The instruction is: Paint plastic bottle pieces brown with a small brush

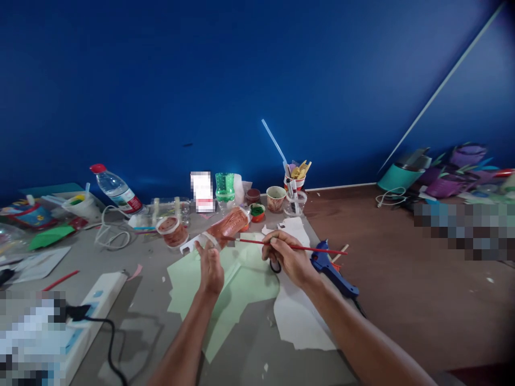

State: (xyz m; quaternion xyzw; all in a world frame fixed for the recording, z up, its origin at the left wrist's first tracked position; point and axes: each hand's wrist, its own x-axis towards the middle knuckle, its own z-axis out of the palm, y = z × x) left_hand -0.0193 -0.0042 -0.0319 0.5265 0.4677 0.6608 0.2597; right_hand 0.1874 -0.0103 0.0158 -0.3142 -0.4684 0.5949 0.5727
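My left hand (211,266) is closed around the near end of a plastic bottle (230,226) coated in reddish-brown paint, which lies tilted with its far end toward the wall. Between the fingers of my right hand (286,254) is a thin paintbrush with a red handle (317,249). Its bristles are at the painted side of the bottle; whether they touch it I cannot tell. Under both hands lies cut pale green paper (241,289). White paper (300,316) and a blue glue gun (336,273) lie by my right wrist.
Paint pots stand ahead: a brown-smeared tub (173,233), a green paint lid (256,212) and a paper cup (276,198). A water bottle (118,190) stands at the back left. A white power strip (96,305) with a black cable lies at the left.
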